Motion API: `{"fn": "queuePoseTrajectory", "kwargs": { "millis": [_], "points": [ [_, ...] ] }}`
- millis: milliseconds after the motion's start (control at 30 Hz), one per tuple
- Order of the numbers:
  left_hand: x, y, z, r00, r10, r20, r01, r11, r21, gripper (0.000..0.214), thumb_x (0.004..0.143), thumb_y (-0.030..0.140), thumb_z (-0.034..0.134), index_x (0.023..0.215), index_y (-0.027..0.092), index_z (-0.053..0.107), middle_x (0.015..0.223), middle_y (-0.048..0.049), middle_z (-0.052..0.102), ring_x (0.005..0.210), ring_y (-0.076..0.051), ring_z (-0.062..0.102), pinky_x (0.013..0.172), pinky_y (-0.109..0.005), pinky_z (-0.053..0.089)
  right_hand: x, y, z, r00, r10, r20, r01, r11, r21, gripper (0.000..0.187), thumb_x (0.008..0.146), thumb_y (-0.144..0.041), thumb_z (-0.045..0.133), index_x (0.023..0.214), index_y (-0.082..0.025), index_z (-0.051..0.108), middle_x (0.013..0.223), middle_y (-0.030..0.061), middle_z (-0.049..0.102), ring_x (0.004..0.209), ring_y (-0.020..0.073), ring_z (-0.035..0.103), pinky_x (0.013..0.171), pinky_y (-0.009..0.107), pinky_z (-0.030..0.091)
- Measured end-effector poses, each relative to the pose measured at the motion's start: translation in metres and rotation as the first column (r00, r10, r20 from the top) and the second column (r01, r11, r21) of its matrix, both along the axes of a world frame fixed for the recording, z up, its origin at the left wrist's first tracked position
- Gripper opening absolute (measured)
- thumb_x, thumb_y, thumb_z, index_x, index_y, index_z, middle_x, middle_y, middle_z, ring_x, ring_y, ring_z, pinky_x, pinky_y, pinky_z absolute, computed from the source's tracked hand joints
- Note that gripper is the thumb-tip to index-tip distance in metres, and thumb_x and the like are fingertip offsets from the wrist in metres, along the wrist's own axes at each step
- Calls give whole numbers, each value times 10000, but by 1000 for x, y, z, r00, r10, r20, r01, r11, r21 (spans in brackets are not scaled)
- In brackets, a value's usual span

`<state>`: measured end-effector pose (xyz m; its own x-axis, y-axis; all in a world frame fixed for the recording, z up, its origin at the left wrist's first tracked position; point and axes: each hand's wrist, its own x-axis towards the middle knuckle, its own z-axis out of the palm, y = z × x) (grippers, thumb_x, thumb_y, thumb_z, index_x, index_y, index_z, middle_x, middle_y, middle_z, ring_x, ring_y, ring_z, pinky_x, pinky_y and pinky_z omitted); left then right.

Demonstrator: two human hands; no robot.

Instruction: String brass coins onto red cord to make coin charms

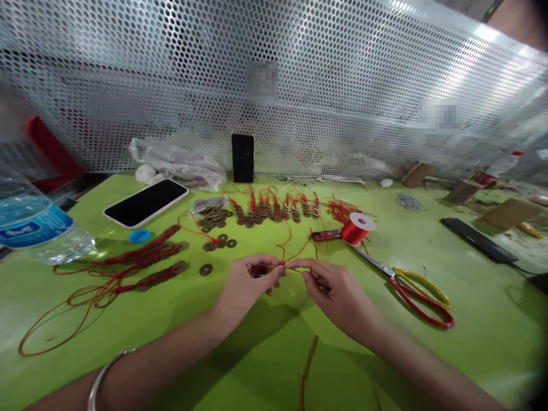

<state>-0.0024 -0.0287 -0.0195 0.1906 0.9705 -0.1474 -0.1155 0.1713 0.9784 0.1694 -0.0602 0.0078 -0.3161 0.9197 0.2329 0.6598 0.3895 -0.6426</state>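
Between the thumb and fingers of my left hand [252, 279] a small red knot of cord [282, 263] is pinched, with a short end sticking up. My right hand [336, 288] is closed around a strand of the same red cord, its index finger stretched to the knot. Left of my hands lie loose round coins with holes [206, 269]. Behind them stands a row of coin bundles [278, 212] tied with red cord. To the right are a spool of red thread [356, 229], a small dark lighter-like object [326, 235] and scissors [391, 274] with red and yellow handles.
Red-corded coin strings [154, 274] lie at left, near a water bottle [38, 222], blue cap [139, 236] and white-edged phone [146, 202]. Another phone [243, 158] leans on the perforated metal screen [299, 85]. A black device [477, 240] and cardboard pieces [509, 216] are at right.
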Motion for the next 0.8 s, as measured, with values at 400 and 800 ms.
{"fn": "queuePoseTrajectory", "kwargs": {
  "millis": [400,800],
  "points": [
    [-2,1,-3,999,-10,-34,10,1000,20,210,610,300,736,713,142,645,557,11,599,496,-94,511,445,-189,409,4,1,1,1000,-11,11,11,1000,-5,273,842,-151,460,1087,-204,570,595,-41,468,504,103,445,477,192,356],
    [1,-6,3,949,-77,-307,145,968,206,167,689,315,660,682,148,667,647,-21,650,576,-136,549,536,-224,413,-1,10,-2,998,18,60,-35,957,289,97,807,-174,584,860,-187,664,821,63,623,770,180,581,693,300,475]
  ]
}}
